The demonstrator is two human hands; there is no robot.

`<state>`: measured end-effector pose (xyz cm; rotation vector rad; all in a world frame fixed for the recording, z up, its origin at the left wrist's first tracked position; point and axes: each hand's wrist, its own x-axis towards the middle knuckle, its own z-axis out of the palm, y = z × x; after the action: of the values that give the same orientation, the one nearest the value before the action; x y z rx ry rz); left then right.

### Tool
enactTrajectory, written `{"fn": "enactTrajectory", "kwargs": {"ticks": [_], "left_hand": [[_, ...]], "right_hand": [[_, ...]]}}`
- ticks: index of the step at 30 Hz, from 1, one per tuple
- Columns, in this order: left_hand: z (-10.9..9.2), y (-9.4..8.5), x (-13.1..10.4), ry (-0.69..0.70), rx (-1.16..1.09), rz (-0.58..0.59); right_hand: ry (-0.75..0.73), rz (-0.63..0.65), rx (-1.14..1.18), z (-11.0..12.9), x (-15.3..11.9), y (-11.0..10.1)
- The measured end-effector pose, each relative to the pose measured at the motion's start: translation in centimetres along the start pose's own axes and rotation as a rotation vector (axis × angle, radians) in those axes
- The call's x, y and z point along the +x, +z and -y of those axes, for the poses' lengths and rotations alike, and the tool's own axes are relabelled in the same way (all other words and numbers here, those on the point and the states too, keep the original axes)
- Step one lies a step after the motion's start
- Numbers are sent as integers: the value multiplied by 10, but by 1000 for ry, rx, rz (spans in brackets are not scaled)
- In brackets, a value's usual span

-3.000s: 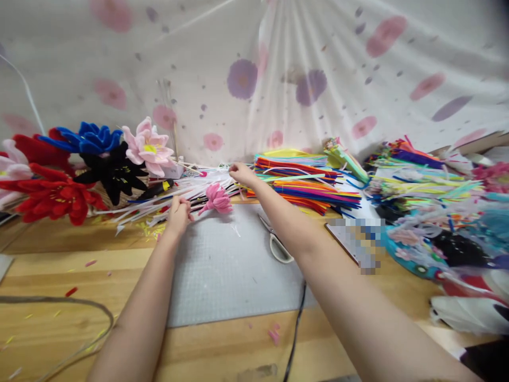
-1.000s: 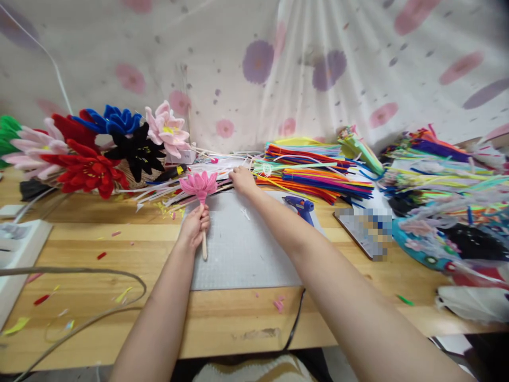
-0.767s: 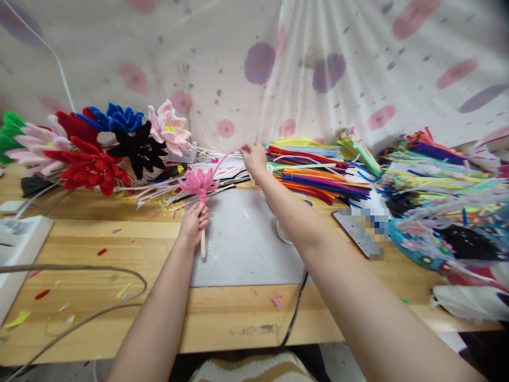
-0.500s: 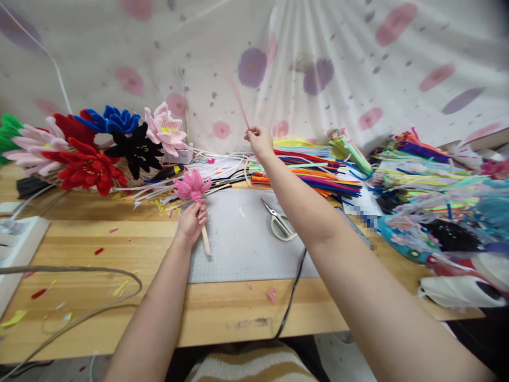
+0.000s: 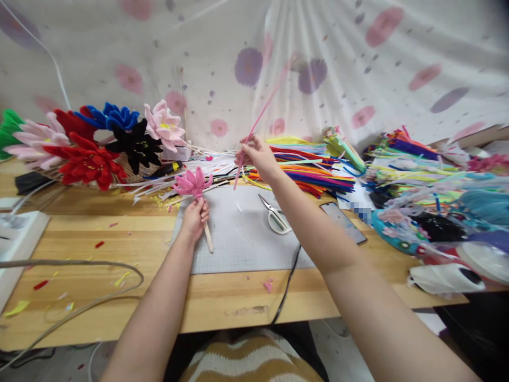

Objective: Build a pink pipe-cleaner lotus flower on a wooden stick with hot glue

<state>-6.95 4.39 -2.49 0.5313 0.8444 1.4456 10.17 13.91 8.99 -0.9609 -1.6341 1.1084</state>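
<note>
Left hand (image 5: pixel 194 218) gripping pink flower (image 5: pixel 193 183) left of centre, right hand (image 5: pixel 253 153) pinching pink pipe cleaner (image 5: pixel 260 114) at upper centre

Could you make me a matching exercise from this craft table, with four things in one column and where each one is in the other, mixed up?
Things:
1. scissors
2. pink flower
3. thin pink strip
4. phone

Places:
A. held up in the right hand
B. on the wooden table, to the right of the scissors
C. lying on the grey mat
D. held by its stick in the left hand

Right pairs: 1-C, 2-D, 3-A, 4-B
</note>
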Motion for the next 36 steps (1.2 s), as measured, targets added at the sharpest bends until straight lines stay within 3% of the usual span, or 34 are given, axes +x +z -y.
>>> {"fn": "enactTrajectory", "kwargs": {"ticks": [5, 7, 10, 13, 16, 20, 23, 27, 30, 33, 36], "left_hand": [[9, 3, -8, 0, 68, 24], [11, 5, -13, -15, 88, 18], [11, 8, -20, -21, 122, 34], [8, 10, -25, 22, 110, 105], [6, 9, -24, 18, 70, 132], [8, 9, -21, 10, 139, 32], [15, 13, -23, 24, 199, 13], [23, 19, -27, 8, 246, 46], [23, 18, -26, -46, 187, 105], [19, 16, -24, -70, 96, 126], [17, 14, -24, -45, 117, 119]], "right_hand": [[-20, 79, -245, -34, -68, -4], [-39, 192, -425, -43, -89, -12], [-46, 347, -615, -47, -112, -24], [-17, 407, -788, -47, -124, -35], [14, 427, -945, -49, -130, -46], [39, 449, -1012, -50, -134, -50], [69, 436, -916, -48, -131, -35], [-5, 450, -714, -45, -118, 4], [-53, 351, -697, -46, -106, 24], [-13, 254, -704, -51, -100, 27], [45, 257, -688, -60, -103, 22]]}}
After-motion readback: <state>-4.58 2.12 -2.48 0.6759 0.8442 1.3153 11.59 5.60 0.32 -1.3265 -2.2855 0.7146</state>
